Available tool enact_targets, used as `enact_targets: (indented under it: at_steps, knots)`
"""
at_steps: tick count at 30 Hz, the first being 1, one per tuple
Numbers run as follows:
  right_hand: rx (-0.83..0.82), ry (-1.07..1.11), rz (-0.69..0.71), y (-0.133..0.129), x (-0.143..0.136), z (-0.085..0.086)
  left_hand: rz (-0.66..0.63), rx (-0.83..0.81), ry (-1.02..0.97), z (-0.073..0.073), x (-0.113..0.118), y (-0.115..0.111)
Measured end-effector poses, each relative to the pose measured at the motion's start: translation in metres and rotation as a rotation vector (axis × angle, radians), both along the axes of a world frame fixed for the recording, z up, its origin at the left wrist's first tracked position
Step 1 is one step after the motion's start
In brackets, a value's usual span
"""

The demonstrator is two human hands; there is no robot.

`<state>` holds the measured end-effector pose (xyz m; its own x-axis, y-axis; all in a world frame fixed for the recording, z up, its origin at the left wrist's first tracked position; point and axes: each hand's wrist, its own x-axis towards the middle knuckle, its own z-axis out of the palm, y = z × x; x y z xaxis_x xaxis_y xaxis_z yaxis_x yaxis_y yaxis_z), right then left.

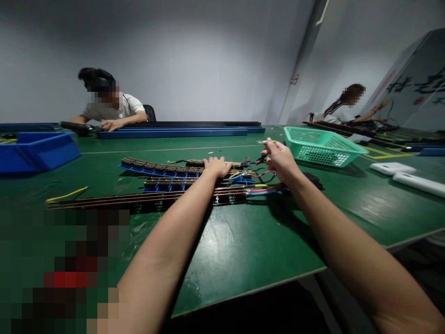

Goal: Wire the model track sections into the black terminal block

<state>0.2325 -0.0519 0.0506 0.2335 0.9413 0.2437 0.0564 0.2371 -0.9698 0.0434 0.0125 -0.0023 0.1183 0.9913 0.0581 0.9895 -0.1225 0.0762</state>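
In front of you, the green surface [239,260] looks smooth and glossy, reflecting light toward its front edge. Your strip assemblies [139,199] carry brass-toned metallic rails on dark, plastic-looking bases; their wires [259,190] have smooth, plastic-looking insulation. The mint basket [320,154] is perforated plastic, the blue bin [45,155] smooth plastic.

The room is a bit dim, with a soft bright patch on the wall [215,69] and darker corners. Light from above makes shiny pale spots on the green bench [236,264] and a dark shadow below the right hand [281,161]. Small details look fuzzy, the arms [167,250] stretch wide near the edges, and big squares hide the bottom left corner.
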Motion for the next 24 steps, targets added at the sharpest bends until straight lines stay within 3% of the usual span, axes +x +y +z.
enact_targets:
  at_steps: [5, 7, 11, 14, 16, 18, 22, 24]
  knots:
    - [0.084, -0.175, 0.074, 0.010, 0.003, -0.023, -0.003, 0.001, 0.006, -0.002, 0.000, 0.003]
    - [0.170, -0.425, 0.098, 0.010, 0.002, -0.030, 0.002, -0.001, 0.007, -0.002, 0.000, 0.003]
    - [0.327, -1.191, 0.199, 0.005, -0.003, -0.042, 0.001, 0.009, 0.007, -0.001, 0.001, 0.000]
    - [0.342, -1.390, 0.189, 0.001, -0.006, -0.047, -0.005, 0.014, 0.004, 0.000, 0.001, -0.003]
    - [0.349, -1.249, 0.134, 0.000, -0.008, -0.048, -0.003, 0.009, 0.006, 0.001, 0.001, -0.003]
    - [0.314, -0.938, 0.042, 0.002, -0.008, -0.045, -0.002, 0.005, 0.009, 0.000, 0.001, -0.002]
    - [0.017, -0.101, -0.157, 0.006, -0.009, -0.031, -0.003, 0.008, 0.013, -0.001, 0.001, 0.001]
    - [-0.084, 0.133, -0.171, 0.004, -0.007, -0.022, -0.004, 0.008, 0.017, -0.001, 0.000, 0.001]
